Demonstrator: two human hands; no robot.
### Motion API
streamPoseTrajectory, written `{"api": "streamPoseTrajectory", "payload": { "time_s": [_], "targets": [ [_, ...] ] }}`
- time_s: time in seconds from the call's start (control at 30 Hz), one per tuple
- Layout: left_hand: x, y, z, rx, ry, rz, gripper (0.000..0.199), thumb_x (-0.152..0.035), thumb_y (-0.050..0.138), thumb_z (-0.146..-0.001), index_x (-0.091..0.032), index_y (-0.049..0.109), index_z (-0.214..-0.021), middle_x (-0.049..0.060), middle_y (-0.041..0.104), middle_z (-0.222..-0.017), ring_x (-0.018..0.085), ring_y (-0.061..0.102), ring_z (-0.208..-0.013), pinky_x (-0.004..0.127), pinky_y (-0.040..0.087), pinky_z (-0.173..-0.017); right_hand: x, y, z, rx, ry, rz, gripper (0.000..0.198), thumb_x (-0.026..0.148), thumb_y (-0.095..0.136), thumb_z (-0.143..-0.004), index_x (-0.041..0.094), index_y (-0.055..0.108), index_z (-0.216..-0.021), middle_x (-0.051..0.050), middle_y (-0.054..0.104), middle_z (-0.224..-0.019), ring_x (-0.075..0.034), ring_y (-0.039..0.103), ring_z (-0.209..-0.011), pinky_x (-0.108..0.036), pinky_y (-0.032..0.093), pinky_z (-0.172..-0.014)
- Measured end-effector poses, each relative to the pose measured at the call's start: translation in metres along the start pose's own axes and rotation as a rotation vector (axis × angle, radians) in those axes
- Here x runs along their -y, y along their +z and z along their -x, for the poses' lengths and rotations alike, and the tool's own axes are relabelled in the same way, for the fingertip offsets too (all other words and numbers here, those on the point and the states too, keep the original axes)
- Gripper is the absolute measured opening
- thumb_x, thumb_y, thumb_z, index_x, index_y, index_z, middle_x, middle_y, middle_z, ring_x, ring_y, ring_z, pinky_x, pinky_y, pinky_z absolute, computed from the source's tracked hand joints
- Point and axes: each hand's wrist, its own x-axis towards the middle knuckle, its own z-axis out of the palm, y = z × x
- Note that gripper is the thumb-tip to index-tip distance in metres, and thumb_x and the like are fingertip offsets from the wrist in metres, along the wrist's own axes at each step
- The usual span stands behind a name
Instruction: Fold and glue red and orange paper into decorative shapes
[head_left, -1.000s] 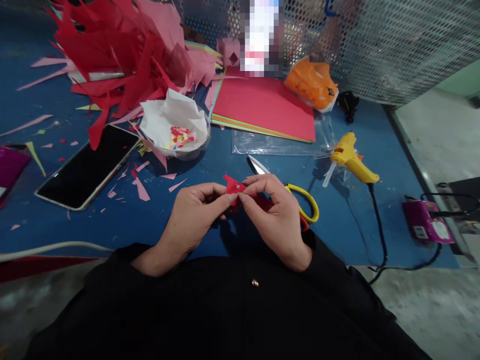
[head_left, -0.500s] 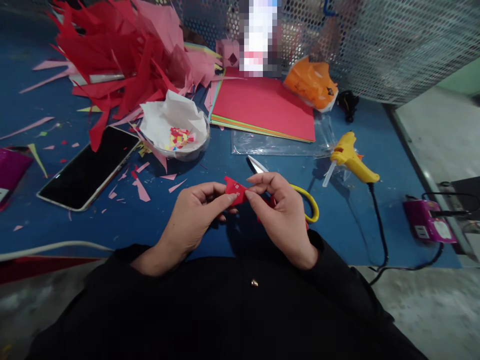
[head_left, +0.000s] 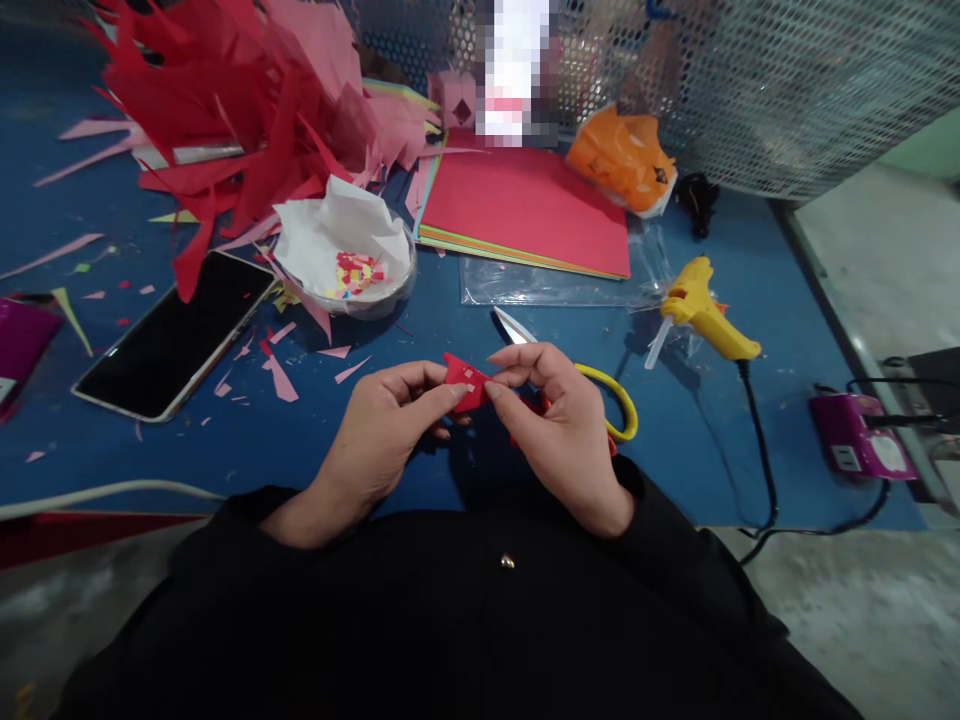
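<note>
Between my two hands is a small piece of folded red paper (head_left: 466,390) with little pale square marks or cut-outs on it. My left hand (head_left: 386,430) pinches its left side, thumb on top. On its right edge, the thumb and fingertips of my right hand (head_left: 559,430) are closed. Scissors (head_left: 626,405) with yellow and red handles lie on the table under and beyond my right hand, which covers part of them; their blades point away to the left.
A bowl (head_left: 375,300) lined with white paper holds tiny colored scraps. Around it are a phone (head_left: 176,335), a heap of red paper offcuts (head_left: 262,120), a stack of colored sheets (head_left: 525,210), an orange packet (head_left: 624,160), a yellow glue gun (head_left: 709,310) and a purple power strip (head_left: 862,437).
Both hands keep their pinch on the red paper, which has shifted only slightly. The whole view has moved a little.
</note>
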Motion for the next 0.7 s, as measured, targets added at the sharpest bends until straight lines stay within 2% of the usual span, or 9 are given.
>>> {"api": "streamPoseTrajectory", "payload": {
  "time_s": [0.13, 0.37, 0.7],
  "targets": [
    [0.001, -0.0009, -0.0014, 0.01, 0.0, 0.012, 0.011, -0.03, 0.079, -0.075, -0.019, 0.075, -0.074, -0.001, 0.071, -0.071, 0.01, 0.062, -0.062, 0.016, 0.047, -0.053, 0.0009, 0.0002, -0.0004, -0.004, -0.005, -0.006, 0.017, 0.018, 0.063, -0.084, 0.021, 0.064, -0.1, 0.002, 0.072, -0.081, -0.016, 0.066, -0.079, -0.036, 0.05, -0.081],
    [-0.0035, 0.0024, 0.0009, -0.015, -0.016, 0.01, 0.013, -0.028, 0.082, -0.07, -0.018, 0.073, -0.069, -0.003, 0.068, -0.067, 0.008, 0.056, -0.059, 0.015, 0.045, -0.052, 0.0001, 0.0012, 0.0003, 0.016, 0.013, 0.008, 0.017, 0.019, 0.063, -0.084, 0.023, 0.064, -0.101, 0.001, 0.073, -0.083, -0.018, 0.068, -0.085, -0.04, 0.049, -0.085],
    [-0.0024, 0.0013, 0.0004, -0.019, -0.015, -0.002, 0.014, -0.03, 0.082, -0.069, -0.018, 0.074, -0.07, 0.0, 0.069, -0.068, 0.01, 0.059, -0.062, 0.017, 0.045, -0.053, 0.0011, 0.0003, 0.0004, -0.008, -0.004, 0.01, 0.016, 0.018, 0.063, -0.084, 0.024, 0.064, -0.099, 0.001, 0.072, -0.083, -0.018, 0.068, -0.083, -0.038, 0.05, -0.082]
  ]
}}
